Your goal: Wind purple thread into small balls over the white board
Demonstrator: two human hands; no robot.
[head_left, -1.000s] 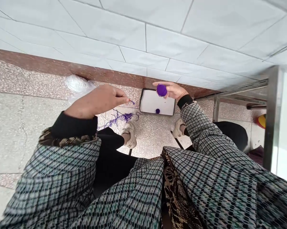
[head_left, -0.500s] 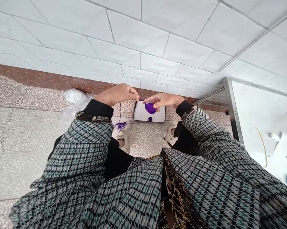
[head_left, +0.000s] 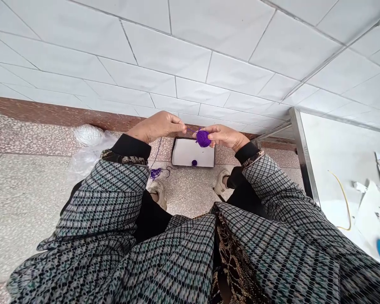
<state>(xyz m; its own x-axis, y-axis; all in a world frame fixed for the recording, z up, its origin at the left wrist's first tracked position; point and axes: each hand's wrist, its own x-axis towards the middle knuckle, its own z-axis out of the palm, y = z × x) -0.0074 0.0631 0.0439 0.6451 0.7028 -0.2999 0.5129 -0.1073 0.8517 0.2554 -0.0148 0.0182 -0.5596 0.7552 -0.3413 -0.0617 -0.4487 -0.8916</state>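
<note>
Gripped a purple yarn ball (head_left: pixel 203 138) in the right hand (head_left: pixel 227 137), with thumb and fingers closed on its right side. Pinched a purple strand (head_left: pixel 191 130) between thumb and forefinger of the left hand (head_left: pixel 161 126), just left of the ball, and held it nearly straight across the small gap between the hands. Had the ball touching the right fingers but apart from the left fingertips. Saw below, on the floor, a shallow box (head_left: pixel 185 153) with a small dark purple ball (head_left: pixel 194 163) near its closer edge. Saw also a loose purple tangle (head_left: pixel 155 173) below the left hand, near a shoe (head_left: pixel 159 193). Noted a white yarn ball (head_left: pixel 88 134) beside a clear plastic bag (head_left: pixel 84 160) farther left, well apart from both hands.
</note>
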